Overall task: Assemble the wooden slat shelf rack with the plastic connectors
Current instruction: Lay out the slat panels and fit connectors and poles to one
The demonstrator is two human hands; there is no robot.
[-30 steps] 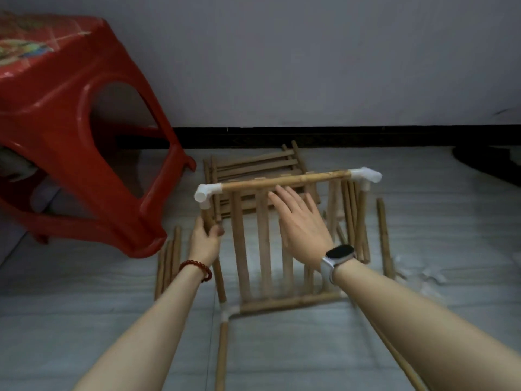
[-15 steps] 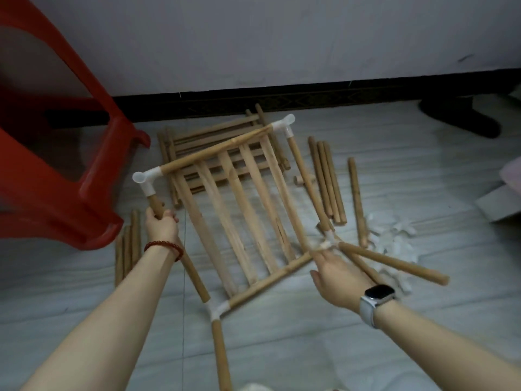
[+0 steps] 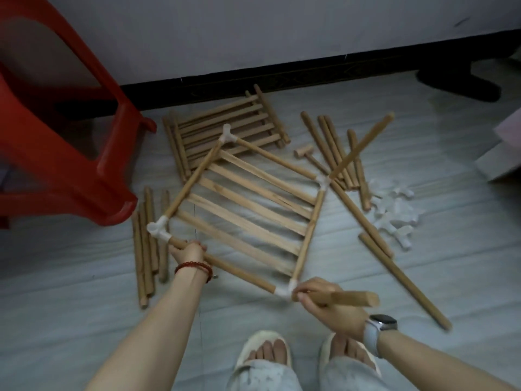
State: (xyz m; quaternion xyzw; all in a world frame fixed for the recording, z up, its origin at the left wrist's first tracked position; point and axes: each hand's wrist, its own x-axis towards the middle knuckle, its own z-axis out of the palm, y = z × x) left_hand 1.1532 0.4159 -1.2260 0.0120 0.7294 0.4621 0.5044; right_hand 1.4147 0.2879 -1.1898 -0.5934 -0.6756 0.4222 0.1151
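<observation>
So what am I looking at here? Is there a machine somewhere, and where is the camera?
There is no machine: a person works with bare hands, and the single camera sits on their head, looking down, so you see their arms and slippered feet. The left hand grips a side rod of a wooden slat frame joined by white plastic connectors. The right hand grips a rod at the frame's near corner connector. On the floor lie a second slat panel, loose rods, a small wooden mallet and a pile of spare connectors. A red plastic stool stands at the left.
</observation>
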